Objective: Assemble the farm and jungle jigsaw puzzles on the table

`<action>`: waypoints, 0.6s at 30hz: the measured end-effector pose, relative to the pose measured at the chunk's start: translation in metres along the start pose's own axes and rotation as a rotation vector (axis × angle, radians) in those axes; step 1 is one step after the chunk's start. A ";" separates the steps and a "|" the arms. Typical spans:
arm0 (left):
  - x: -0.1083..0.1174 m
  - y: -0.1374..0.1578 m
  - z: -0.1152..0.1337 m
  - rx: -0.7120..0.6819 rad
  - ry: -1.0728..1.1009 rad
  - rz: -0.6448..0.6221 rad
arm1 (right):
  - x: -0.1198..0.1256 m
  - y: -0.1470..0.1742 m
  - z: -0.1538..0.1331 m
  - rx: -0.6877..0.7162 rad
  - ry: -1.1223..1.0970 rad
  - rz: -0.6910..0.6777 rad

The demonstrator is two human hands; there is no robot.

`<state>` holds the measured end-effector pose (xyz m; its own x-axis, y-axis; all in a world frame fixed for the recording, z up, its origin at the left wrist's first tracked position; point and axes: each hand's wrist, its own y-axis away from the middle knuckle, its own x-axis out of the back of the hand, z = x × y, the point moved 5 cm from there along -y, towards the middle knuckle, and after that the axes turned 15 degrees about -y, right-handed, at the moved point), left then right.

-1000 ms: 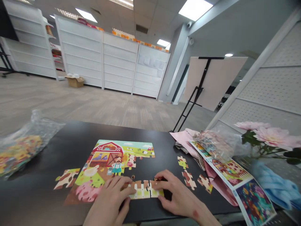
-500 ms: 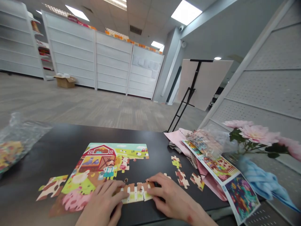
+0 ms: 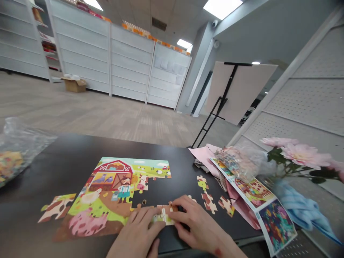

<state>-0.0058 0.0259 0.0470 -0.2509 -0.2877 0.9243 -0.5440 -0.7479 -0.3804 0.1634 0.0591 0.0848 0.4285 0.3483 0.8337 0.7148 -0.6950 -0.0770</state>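
The partly assembled farm jigsaw puzzle (image 3: 107, 204), with a barn, farmer, hen and pig, lies on the dark table. My left hand (image 3: 139, 229) rests flat across the fence pieces along its lower edge, fingers stretched out and covering much of them. At the right end of this strip, my right hand (image 3: 189, 220) has its thumb and fingers closed on a fence puzzle piece (image 3: 168, 215). A thin seam shows between the pieces there. Above the hands, a gap in the picture exposes dark tabletop, beside the cow's head (image 3: 142, 183).
Several loose puzzle pieces (image 3: 209, 201) lie right of my right hand, and a joined cow-patterned section (image 3: 57, 208) lies left of the puzzle. A plastic bag (image 3: 24, 150) is at far left. Printed picture sheets (image 3: 252, 193), pink flowers (image 3: 301, 154) and a blue cloth (image 3: 303, 208) crowd the right.
My left hand has slid right along the fence strip, closer to my right hand, uncovering more of the puzzle's lower part. My right hand has stayed at the strip's right end. The view has shifted slightly.
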 end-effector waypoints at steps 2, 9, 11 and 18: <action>0.000 0.001 0.000 -0.024 -0.023 0.004 | 0.000 0.000 0.001 0.002 0.009 -0.004; 0.002 -0.002 0.003 -0.103 -0.057 0.028 | 0.001 -0.003 -0.005 0.023 -0.014 -0.027; 0.002 -0.003 0.002 -0.095 -0.047 0.050 | 0.008 -0.002 0.002 0.052 -0.044 0.007; -0.023 0.006 -0.009 -0.141 -0.124 0.198 | 0.093 0.063 0.113 -0.235 0.049 0.754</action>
<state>-0.0107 0.0330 0.0235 -0.2684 -0.4974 0.8249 -0.6024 -0.5816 -0.5467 0.3103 0.1189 0.0955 0.7223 -0.2936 0.6261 0.1038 -0.8491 -0.5179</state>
